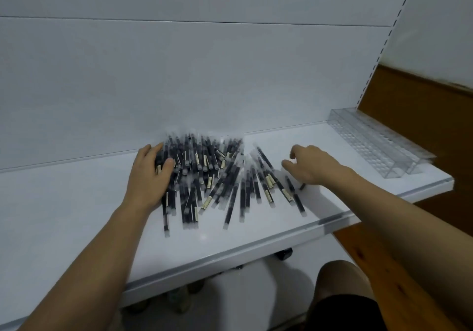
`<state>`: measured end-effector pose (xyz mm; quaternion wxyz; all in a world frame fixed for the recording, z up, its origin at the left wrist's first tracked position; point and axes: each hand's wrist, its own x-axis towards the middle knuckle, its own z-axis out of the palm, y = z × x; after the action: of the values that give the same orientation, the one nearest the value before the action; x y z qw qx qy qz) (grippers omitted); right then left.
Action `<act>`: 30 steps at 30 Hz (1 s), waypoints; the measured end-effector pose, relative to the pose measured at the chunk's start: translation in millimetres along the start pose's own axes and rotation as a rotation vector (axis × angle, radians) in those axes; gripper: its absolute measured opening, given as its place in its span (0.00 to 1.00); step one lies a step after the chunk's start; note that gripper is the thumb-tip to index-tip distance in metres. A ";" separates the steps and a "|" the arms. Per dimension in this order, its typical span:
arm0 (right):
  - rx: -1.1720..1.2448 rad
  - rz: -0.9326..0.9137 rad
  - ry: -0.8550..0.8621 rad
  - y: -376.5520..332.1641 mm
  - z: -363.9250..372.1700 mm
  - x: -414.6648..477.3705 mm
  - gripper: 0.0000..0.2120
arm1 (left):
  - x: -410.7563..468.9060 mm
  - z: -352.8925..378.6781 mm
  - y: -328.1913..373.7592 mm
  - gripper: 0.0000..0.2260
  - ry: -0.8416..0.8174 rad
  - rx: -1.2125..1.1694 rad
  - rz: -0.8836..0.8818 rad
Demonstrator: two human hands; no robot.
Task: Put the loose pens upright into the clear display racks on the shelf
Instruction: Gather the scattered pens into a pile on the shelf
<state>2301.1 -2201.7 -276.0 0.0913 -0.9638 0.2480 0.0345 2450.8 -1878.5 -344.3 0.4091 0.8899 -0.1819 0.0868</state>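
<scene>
A heap of several dark pens with clear caps and pale labels lies flat in the middle of the white shelf. My left hand rests against the left side of the heap, fingers spread over the pens and thumb touching them. My right hand hovers at the right edge of the heap with fingers loosely curled downward, holding nothing. Two clear display racks lie side by side at the far right end of the shelf, with no pens in them.
The shelf's white back panel rises right behind the heap. A slotted upright runs along its right edge. The shelf's front lip is close to my body. Wooden floor and my knee show below.
</scene>
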 end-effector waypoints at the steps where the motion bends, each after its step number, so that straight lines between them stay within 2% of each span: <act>1: -0.042 0.030 -0.043 4.4 2.8 -3.5 0.26 | 0.3 -0.1 -1.4 0.24 -0.011 0.013 0.015; 3: -0.053 0.031 -0.116 7.6 8.9 -9.0 0.21 | 1.2 -0.2 -4.4 0.23 -0.035 0.025 0.048; 5: -0.004 0.012 -0.108 6.5 14.7 -8.4 0.08 | 1.0 -0.5 -4.9 0.23 -0.042 0.013 0.059; 7: 0.025 -0.009 -0.081 4.0 19.8 -6.3 0.10 | 0.7 -0.5 -4.7 0.22 -0.040 -0.003 0.061; 9: 0.046 -0.056 -0.067 2.4 22.0 -6.7 0.05 | 0.7 -0.4 -5.3 0.22 -0.042 -0.013 0.061; 10: 0.064 -0.076 -0.077 2.7 23.3 -6.3 0.06 | 1.1 -0.5 -5.8 0.22 -0.045 -0.017 0.061; 12: 0.089 -0.130 -0.050 -0.9 23.9 -7.8 0.20 | 1.8 -0.9 -6.7 0.21 -0.049 -0.027 0.056; 13: 0.113 -0.145 -0.024 -4.7 24.4 -7.8 0.23 | 1.9 -0.9 -7.1 0.21 -0.050 -0.031 0.054; 16: 0.194 -0.180 -0.006 -19.6 27.5 -1.8 0.21 | 2.2 -0.9 -6.7 0.21 -0.055 -0.031 0.053; 19: 0.174 -0.240 0.004 -31.5 34.2 7.4 0.19 | 2.5 -1.3 -7.5 0.22 -0.057 -0.032 0.060; 22: 0.212 -0.293 0.035 -36.1 34.3 6.4 0.27 | 2.0 -1.6 -8.8 0.21 -0.048 -0.045 0.057; 25: 0.248 -0.305 0.053 -30.8 31.0 1.6 0.30 | 2.8 -0.9 -8.9 0.21 -0.039 -0.051 0.052; 27: 0.259 -0.280 0.067 -28.6 30.7 -1.2 0.34 | 3.9 -0.6 -8.8 0.21 -0.039 -0.049 0.049; 30: 0.186 -0.172 0.061 -35.5 33.1 -0.2 0.45 | 4.5 0.3 -8.4 0.21 -0.043 -0.046 0.040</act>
<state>2317.4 -2164.7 -302.8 0.1753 -0.9695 0.1692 -0.0261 2458.3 -1874.8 -348.9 0.4235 0.8782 -0.2105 0.0719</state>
